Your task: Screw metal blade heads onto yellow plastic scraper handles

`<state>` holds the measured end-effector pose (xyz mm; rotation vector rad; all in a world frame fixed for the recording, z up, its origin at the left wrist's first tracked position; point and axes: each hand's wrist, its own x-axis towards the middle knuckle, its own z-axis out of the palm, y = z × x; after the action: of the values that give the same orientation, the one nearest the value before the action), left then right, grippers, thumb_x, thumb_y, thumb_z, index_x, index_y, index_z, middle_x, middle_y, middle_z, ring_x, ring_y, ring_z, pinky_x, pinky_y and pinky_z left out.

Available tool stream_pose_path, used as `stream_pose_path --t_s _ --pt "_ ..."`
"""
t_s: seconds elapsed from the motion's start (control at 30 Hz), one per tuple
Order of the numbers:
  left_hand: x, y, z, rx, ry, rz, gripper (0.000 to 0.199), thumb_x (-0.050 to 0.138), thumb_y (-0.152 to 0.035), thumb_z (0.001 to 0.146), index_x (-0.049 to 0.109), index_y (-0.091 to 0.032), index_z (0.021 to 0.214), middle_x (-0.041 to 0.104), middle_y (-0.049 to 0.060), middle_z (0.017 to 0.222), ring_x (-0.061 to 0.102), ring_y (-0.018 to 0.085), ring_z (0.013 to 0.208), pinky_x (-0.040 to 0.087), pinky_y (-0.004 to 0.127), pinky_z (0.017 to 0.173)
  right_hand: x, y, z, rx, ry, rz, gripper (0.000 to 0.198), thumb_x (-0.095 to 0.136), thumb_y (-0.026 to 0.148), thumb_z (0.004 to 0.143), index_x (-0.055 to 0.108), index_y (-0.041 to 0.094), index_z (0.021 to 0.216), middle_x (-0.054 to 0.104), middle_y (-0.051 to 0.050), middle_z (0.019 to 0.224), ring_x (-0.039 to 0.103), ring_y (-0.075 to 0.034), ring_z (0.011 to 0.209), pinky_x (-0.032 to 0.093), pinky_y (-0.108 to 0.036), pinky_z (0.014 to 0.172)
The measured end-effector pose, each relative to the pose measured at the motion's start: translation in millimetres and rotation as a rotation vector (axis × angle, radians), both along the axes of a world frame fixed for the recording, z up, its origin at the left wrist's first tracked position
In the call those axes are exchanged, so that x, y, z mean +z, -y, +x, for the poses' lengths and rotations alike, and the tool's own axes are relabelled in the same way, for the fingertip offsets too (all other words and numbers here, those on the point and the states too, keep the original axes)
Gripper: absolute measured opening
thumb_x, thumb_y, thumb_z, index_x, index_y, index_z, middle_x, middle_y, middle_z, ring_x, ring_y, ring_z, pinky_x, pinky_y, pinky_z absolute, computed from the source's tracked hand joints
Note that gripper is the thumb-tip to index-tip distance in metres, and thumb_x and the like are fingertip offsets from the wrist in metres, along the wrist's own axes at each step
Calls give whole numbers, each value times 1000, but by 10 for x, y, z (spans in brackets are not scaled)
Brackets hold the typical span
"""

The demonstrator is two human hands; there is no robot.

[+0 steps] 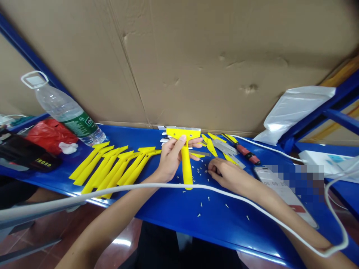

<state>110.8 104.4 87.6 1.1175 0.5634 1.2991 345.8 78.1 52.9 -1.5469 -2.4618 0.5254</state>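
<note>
My left hand [168,160] grips a yellow scraper [187,168] near its head, thumb on the front and fingers behind. The scraper's wide head points away from me, with a metal blade strip along its top edge and two holes in it. My right hand [227,173] is low over the blue table, thumb and fingers curled together beside small scattered nuts [198,170]. Whatever its fingertips hold is hidden. Several small screws [208,198] lie nearer the table's front edge.
Several yellow scraper handles [112,168] lie left. Yellow head pieces [212,147], metal plates [224,146] and a red-black screwdriver [248,154] lie right. A phone [291,201] is under my right forearm. A white cable [168,185] crosses in front. A water bottle [70,112] stands left.
</note>
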Motion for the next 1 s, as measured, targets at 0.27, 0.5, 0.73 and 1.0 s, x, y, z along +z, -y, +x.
stream_pose_path --t_s 0.27,0.5,0.73,1.0 --pt "-44 3 34 5 -27 -34 38 75 -50 103 70 -13 105 82 25 129 80 36 125 74 35 73 12 51 -41 11 61 112 14 55 21 109 64 21 97 77 -12 102 76 -29 86 46 -36 70" --pt "-106 -11 72 -84 -65 -157 31 73 -42 105 70 -11 109 83 27 126 84 37 114 72 34 64 35 -36 -24 -126 -236 430 9 50 25 114 58 22 114 76 -12 113 76 -28 98 57 -41 82" --pt "-180 59 88 -357 -238 -365 29 70 -35 107 76 -7 114 82 30 126 86 33 104 68 27 56 246 57 -105 -107 -644 1009 16 66 11 105 66 25 113 76 -10 114 76 -25 108 62 -44 94" --pt "-128 176 123 -479 -292 -374 36 78 -42 103 80 -6 108 84 28 116 86 33 98 69 30 57 186 93 -112 1 -530 824 15 60 12 109 65 25 116 74 -15 125 73 -30 122 63 -53 104"
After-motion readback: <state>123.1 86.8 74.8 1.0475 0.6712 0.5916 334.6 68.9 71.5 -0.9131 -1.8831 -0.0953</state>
